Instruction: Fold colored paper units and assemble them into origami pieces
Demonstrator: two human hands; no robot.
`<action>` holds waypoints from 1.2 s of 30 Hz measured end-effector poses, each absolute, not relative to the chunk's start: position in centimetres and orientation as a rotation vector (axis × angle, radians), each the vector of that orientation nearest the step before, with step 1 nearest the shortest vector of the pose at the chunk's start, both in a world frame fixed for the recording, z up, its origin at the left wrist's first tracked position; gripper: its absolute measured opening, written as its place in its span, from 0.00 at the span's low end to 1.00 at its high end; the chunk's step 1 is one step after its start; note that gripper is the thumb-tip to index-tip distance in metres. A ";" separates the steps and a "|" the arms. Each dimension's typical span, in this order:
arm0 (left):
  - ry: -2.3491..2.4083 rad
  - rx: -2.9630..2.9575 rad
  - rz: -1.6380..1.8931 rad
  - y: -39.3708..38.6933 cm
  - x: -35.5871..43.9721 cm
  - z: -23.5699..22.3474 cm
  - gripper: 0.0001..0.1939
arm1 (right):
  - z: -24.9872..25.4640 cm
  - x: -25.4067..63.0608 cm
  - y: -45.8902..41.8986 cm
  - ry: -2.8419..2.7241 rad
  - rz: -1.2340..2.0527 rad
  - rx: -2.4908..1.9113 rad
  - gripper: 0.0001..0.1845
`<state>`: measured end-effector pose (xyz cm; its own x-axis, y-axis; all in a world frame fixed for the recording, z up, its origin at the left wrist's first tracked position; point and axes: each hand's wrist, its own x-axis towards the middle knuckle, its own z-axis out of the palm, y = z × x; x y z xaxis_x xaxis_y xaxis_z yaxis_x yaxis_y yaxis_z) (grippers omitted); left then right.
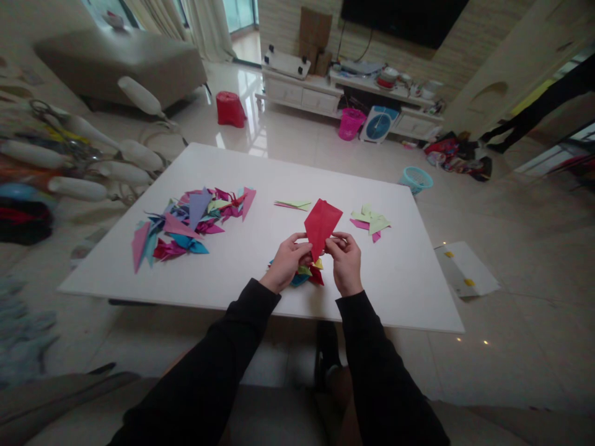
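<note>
Red paper (323, 220): a flat kite at our clock's centre, above the white table (395, 279); we judge its folding partway.
Left hand (289, 261): we pinch the kite's edge at seven o'clock.
Right hand (345, 259): we pinch it at five.
Colourful pile (199, 207): nine o'clock, many folded pieces, seemingly finished.
Slim papers (294, 204): ten o'clock, folded flat.
Green-and-pink pieces (372, 220): three o'clock, folded.
Small heap (300, 280): seven o'clock, partly hidden; how finished, we cannot tell.

The left sleeve (199, 365) and right sleeve (385, 365) are plain black, full-length and lightly creased, each terminating at the wrist in a black cuff (352, 302), leaving the left hand (287, 263) and right hand (346, 260) bare, with dark footwear (329, 344) fitted below.
</note>
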<state>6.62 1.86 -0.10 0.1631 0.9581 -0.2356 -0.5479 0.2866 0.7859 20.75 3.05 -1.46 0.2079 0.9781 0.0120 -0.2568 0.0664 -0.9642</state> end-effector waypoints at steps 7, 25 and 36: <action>0.943 0.762 1.202 1.9 6.5 -0.5 0.18 | -1.1 20.5 2.9 -0.916 1.135 -1.101 0.16; 0.925 0.906 1.157 1.8 6.4 -0.4 0.22 | -0.1 20.4 2.4 -1.077 1.081 -1.200 0.18; 0.893 0.775 1.197 1.9 6.5 -0.6 0.24 | -0.1 20.4 2.5 -1.040 1.115 -1.120 0.16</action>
